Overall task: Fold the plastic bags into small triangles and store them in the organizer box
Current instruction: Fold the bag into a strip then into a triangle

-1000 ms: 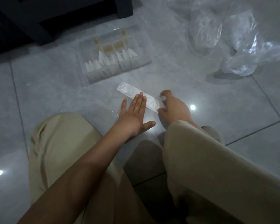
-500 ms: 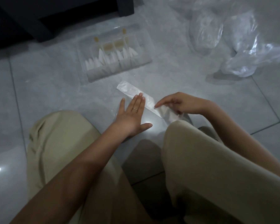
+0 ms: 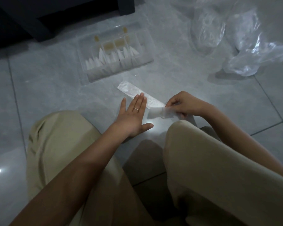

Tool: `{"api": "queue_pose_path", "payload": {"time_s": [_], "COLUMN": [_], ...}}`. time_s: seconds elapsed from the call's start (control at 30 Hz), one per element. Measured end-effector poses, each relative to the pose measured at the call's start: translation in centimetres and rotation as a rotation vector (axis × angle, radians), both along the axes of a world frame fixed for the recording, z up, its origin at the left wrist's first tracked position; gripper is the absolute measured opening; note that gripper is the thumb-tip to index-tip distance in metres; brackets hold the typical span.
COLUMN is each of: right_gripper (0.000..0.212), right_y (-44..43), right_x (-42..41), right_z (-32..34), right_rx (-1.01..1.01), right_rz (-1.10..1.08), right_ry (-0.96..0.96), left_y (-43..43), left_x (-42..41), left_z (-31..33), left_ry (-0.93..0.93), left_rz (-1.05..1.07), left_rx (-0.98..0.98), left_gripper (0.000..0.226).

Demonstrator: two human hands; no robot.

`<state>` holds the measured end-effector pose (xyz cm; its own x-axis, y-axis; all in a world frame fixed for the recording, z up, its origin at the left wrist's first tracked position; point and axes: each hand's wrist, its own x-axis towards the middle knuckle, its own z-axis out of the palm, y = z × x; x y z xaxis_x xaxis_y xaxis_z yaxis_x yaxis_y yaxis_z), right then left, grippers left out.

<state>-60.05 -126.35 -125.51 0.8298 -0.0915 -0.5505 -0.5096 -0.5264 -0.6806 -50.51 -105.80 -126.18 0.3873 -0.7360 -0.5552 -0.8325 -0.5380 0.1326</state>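
Head cam: L hand (image 3: 134, 115) flat, fingers straight, pressing bag strip (image 3: 129, 88) onto floor (image 3: 55, 82), prob. to anchor it. R hand (image 3: 183, 105) pinching strip's near end, raised off tile, likely starting 1st triangle fold. Strip just in front of organizer box (image 3: 104, 74) w/ finished triangles (image 3: 103, 56); loose bags (image 3: 252, 62) far R.

Bare floor (image 3: 47, 82) lying open left of the box (image 3: 104, 74), loose bags (image 3: 245, 62) crowding the right, dark furniture (image 3: 39, 22) blocking behind it, knees (image 3: 194, 144) hemming the near side
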Motion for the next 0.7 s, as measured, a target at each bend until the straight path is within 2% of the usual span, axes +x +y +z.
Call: {"api": "queue_pose_path", "payload": {"time_s": [0.13, 0.23, 0.3, 0.37, 0.53, 0.7], "right_gripper": [0.013, 0.016, 0.021, 0.024, 0.017, 0.012], "right_y": [1.2, 2.1, 2.7, 3.3, 5.1, 5.7], "right_x": [0.1, 0.1, 0.0, -0.1, -0.4, -0.3], "right_z": [0.0, -0.2, -0.3, -0.3, -0.3, -0.3], "right_rx": [-0.121, -0.206, -0.222, -0.239, -0.313, -0.346], "right_rz": [-0.112, -0.18, -0.255, -0.32, -0.476, -0.549], "right_ry": [-0.006, -0.009, -0.026, -0.032, 0.016, 0.051], "left_y": [-0.5, -1.5, -2.0, -2.2, -2.8, -2.8], "left_x": [0.0, 0.3, 0.3, 0.3, 0.0, -0.4], "left_z": [0.2, 0.3, 0.1, -0.1, -0.7, -1.3], "left_ry": [0.1, 0.19, 0.172, 0.151, 0.111, 0.04], "left_rz": [0.128, 0.361, 0.429, 0.434, 0.411, 0.387], "left_rx": [-0.182, -0.406, -0.468, -0.495, -0.575, -0.655], "left_gripper": [0.087, 0.056, 0.041, 0.042, 0.052, 0.041]}}
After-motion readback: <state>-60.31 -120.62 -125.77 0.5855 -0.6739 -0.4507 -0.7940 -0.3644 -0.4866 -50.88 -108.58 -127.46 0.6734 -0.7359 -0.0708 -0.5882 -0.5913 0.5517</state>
